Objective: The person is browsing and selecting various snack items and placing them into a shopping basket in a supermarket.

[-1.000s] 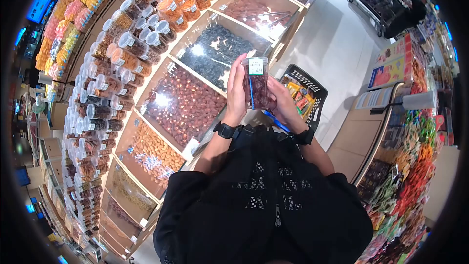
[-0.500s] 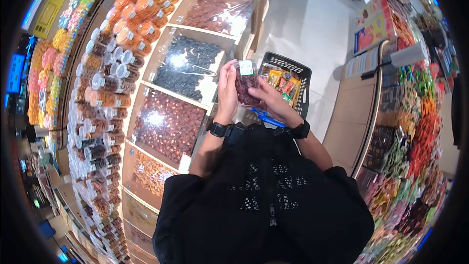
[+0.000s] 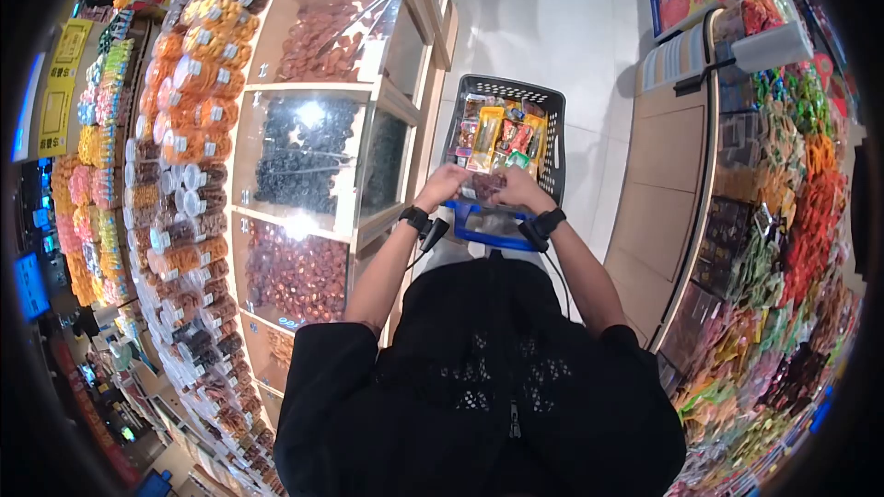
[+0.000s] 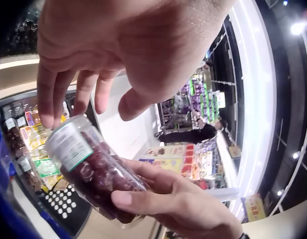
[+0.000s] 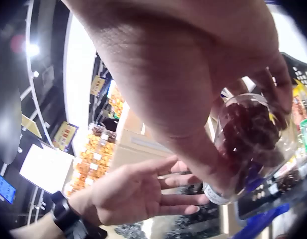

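Observation:
A clear plastic jar of dark red dried fruit, with a white and green label on its lid, is tilted over the near end of a black shopping basket. My right hand grips the jar's lower end, thumb on one side and fingers on the other. Beside the lid end, my left hand has its fingers extended and loosely spread; the right wrist view shows its palm holding nothing. Colourful packets and several labelled jars lie in the basket. Its blue handle is below my hands.
Bulk bins of dates and dark dried fruit line the left, under clear covers. Stacked jars stand behind them. A counter and wrapped sweets flank the right. Pale floor runs between.
Both hands and the jar have moved down, from in front of the chest to over the basket's near end. The left hand has let go of the jar. The view has turned toward the basket.

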A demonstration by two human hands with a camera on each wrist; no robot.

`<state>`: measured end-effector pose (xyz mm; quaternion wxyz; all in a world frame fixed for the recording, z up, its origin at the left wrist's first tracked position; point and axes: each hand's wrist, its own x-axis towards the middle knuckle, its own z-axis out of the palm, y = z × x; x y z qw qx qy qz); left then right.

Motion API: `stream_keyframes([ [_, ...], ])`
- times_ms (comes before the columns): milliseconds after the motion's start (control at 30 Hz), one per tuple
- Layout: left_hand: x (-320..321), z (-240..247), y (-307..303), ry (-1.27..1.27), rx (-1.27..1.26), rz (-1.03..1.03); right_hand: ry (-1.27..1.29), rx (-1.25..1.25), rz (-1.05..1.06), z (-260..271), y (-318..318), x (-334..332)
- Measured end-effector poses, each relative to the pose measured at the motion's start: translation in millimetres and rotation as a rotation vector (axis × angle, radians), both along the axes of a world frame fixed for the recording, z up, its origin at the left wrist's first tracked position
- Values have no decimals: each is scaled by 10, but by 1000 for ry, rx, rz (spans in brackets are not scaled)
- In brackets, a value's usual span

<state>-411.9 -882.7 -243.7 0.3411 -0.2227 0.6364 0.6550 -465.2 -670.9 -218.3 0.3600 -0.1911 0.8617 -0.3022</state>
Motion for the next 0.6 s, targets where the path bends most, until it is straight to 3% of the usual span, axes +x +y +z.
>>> stream_keyframes([
  [33,-172,29,120,-87,-32,-72,-16,-7,-11,-123,65,-100],
  [133,-525,-743,391,-56,-150,-144,-169,-11,-40,-796,243,-423],
  [200,-746,-1237,505,113,-372,-152,-249,-60,-149,-1366,362,-567],
  [233,-869,-1450,555,102,-371,-162,-322,-98,-237,-1649,404,-659],
  [300,-1090,-1890,605,-73,-445,-114,-377,-66,-218,-1961,387,-951],
  [367,-1161,-2494,645,-69,-480,-86,-596,-37,-344,-2448,337,-1060],
  [433,-1113,-3004,668,-122,-543,-253,-544,-91,-347,-3070,283,-985],
  [500,-1032,-3312,640,-121,-514,-274,-356,-186,-296,-3635,196,-861],
  [533,-1119,-3300,643,-160,-496,-334,-251,-326,-339,-3821,152,-893],
  [600,-1351,-2905,641,-255,-471,-437,-121,-297,-301,-3923,42,-1076],
])
